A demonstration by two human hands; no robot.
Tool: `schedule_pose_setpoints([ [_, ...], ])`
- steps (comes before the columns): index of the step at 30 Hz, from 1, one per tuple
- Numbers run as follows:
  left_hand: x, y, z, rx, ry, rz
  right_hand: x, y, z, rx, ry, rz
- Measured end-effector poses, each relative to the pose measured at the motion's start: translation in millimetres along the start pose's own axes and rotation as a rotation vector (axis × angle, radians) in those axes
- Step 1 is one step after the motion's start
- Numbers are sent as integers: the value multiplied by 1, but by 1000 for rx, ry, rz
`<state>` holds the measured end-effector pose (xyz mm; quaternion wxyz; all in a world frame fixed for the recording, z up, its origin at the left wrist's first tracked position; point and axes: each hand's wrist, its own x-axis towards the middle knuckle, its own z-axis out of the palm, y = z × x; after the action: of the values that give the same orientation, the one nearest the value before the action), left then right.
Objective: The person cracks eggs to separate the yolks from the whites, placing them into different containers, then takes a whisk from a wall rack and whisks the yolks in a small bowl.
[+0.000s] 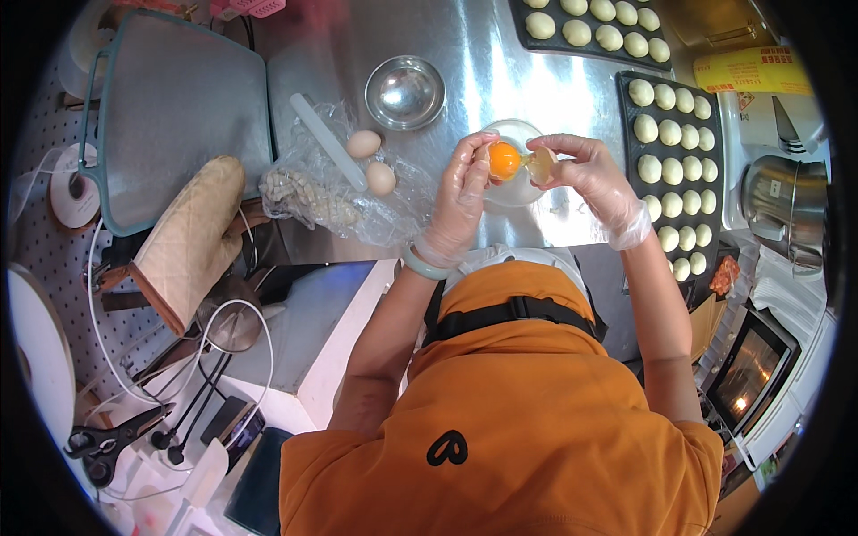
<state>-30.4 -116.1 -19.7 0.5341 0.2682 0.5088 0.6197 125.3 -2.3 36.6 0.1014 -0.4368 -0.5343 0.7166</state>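
The left forearm (389, 326) angles up and rightward from below the frame's centre. Its left hand (460, 192) (gloved in clear film, like its partner) curls its fingers in a grip at upper centre. The right forearm (657, 304) leans slightly left; the right hand (594, 179) pinches, its fingertips near the left's but apart.

Head cam, wide fisheye, looks steeply down fr. above orange shirt (536, 393), which fills lower ctr., v. close. Left hand (460, 183) & right hand (601, 183) show upper ctr., a bit farther off, over metal surface (483, 80); straight lines bow nr. frame edge.
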Motion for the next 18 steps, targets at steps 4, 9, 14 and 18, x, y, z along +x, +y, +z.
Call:
schedule_pose_setpoints([
  [4, 3, 2, -2, -2, -25, -9, -9, 4, 0, -197, 53, -26],
  [9, 5, 3, -3, 8, -30, -27, -24, -2, 5, -526, 201, -430],
  [14, 4, 3, -3, 12, -26, -112, -24, -3, 10, -697, 303, -633],
  [18, 4, 1, -4, 21, -33, -169, -9, 17, 6, -753, 331, -711],
])
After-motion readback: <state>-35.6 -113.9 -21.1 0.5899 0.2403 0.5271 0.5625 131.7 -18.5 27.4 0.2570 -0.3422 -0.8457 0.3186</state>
